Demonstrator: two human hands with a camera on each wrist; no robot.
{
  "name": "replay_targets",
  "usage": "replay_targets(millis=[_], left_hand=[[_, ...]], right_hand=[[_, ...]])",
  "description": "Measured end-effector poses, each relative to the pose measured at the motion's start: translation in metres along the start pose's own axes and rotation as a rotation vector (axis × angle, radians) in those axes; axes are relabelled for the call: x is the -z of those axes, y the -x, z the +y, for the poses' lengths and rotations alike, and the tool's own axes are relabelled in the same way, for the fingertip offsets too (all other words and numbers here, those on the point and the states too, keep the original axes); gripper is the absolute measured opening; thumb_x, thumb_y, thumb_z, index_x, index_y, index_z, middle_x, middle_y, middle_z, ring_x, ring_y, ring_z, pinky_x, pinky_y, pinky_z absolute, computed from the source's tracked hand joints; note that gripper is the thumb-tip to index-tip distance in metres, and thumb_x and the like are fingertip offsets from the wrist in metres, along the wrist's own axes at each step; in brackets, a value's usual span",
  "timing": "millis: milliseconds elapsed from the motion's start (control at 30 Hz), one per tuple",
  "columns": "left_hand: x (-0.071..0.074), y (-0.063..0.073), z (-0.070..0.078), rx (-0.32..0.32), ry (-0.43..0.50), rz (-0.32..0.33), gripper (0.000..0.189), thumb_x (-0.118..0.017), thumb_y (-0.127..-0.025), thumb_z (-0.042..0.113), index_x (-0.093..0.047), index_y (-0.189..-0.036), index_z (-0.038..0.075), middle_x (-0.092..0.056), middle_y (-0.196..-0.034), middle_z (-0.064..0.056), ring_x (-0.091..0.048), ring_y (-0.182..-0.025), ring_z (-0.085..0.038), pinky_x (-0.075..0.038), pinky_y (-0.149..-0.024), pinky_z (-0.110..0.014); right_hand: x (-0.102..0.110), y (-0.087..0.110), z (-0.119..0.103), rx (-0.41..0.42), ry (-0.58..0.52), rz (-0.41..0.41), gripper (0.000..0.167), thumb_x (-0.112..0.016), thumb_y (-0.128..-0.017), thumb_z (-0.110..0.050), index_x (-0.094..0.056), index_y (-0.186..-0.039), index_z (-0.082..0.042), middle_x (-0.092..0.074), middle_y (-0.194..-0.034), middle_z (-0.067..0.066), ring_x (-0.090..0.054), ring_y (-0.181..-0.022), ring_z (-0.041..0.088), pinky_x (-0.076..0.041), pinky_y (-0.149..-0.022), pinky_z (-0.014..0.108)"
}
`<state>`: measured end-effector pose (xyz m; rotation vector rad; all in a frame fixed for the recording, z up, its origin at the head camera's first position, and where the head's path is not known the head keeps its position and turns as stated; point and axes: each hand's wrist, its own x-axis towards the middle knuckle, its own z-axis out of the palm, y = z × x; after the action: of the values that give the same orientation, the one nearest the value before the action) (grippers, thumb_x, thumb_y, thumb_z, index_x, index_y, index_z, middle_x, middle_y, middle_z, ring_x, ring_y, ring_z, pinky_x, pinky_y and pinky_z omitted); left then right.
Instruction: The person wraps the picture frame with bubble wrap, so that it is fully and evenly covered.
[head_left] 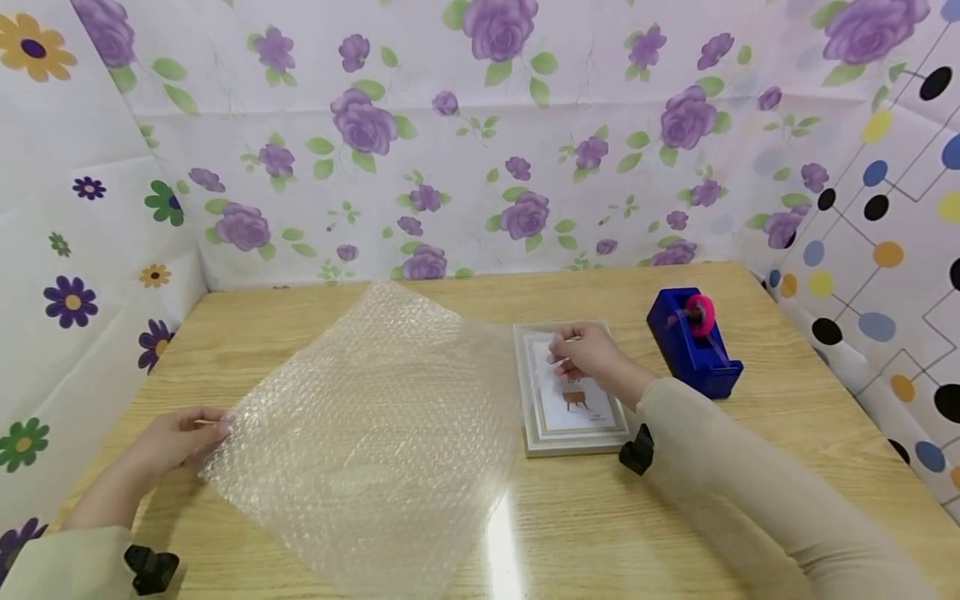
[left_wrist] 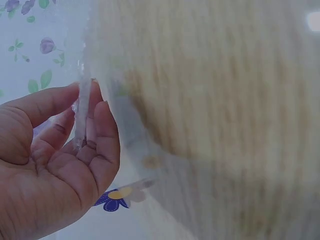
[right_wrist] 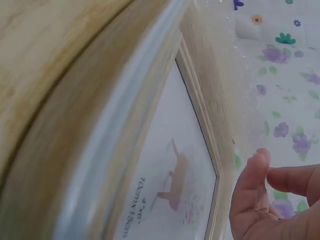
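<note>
A clear sheet of bubble wrap (head_left: 360, 408) spreads in a diamond shape between the two hands. My left hand (head_left: 176, 439) pinches its left corner between thumb and fingers; in the left wrist view the folded edge of the wrap (left_wrist: 82, 107) runs between them. Over the picture frame (head_left: 577, 446), my right hand (head_left: 596, 354) has thumb and fingertips together at the wrap's right edge, seen as a thin film (right_wrist: 247, 100) in the right wrist view. The frame lies flat, face up, with a printed chair on its white insert, partly hidden by the right hand.
A blue tape dispenser (head_left: 693, 350) with a pink-cored roll stands at the right of the wooden table (head_left: 600, 517). Flowered cloth (head_left: 450, 150) rises behind the table, and patterned sheets flank both sides.
</note>
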<state>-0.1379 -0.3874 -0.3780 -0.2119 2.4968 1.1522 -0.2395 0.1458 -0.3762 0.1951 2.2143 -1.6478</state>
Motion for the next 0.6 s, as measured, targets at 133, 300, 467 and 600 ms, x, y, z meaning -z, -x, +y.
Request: replay_targets(millis=[133, 300, 467, 600], left_hand=[[0.005, -0.002, -0.001, 0.03, 0.027, 0.02, 0.057, -0.049, -0.099, 0.03, -0.039, -0.13, -0.017, -0.058, -0.094, 0.01, -0.053, -0.077, 0.001, -0.053, -0.067, -0.023], [0.011, 0.001, -0.012, 0.04, 0.208, -0.022, 0.049, -0.048, -0.098, 0.019, -0.037, -0.128, -0.019, -0.058, -0.091, 0.011, -0.06, -0.077, -0.001, -0.057, -0.071, -0.023], [0.009, 0.003, -0.015, 0.033, 0.409, -0.045, 0.054, -0.049, -0.096, 0.004, -0.018, -0.131, -0.025, -0.06, -0.086, 0.006, -0.064, -0.076, -0.004, -0.058, -0.073, -0.022], [0.003, 0.001, -0.009, 0.015, 0.503, -0.031, 0.058, -0.05, -0.095, -0.001, -0.013, -0.133, -0.024, -0.06, -0.085, 0.003, -0.064, -0.075, -0.005, -0.058, -0.072, -0.021]], right_hand=[[0.003, 0.003, 0.007, 0.012, -0.036, -0.013, 0.01, -0.049, -0.095, -0.001, -0.047, -0.102, 0.006, -0.061, -0.07, 0.004, -0.06, -0.055, 0.009, -0.055, -0.055, 0.022], [0.003, 0.008, 0.012, -0.01, -0.094, -0.026, 0.006, -0.046, -0.095, 0.003, -0.045, -0.099, 0.008, -0.06, -0.066, 0.005, -0.061, -0.054, 0.009, -0.056, -0.056, 0.023], [0.004, 0.018, 0.014, -0.026, -0.101, -0.048, 0.007, -0.046, -0.094, 0.005, -0.043, -0.1, 0.008, -0.061, -0.068, 0.006, -0.062, -0.054, 0.01, -0.058, -0.057, 0.025], [0.006, 0.025, 0.018, -0.014, -0.095, -0.082, 0.008, -0.047, -0.093, 0.005, -0.043, -0.1, 0.008, -0.061, -0.071, 0.007, -0.064, -0.056, 0.01, -0.058, -0.058, 0.024]])
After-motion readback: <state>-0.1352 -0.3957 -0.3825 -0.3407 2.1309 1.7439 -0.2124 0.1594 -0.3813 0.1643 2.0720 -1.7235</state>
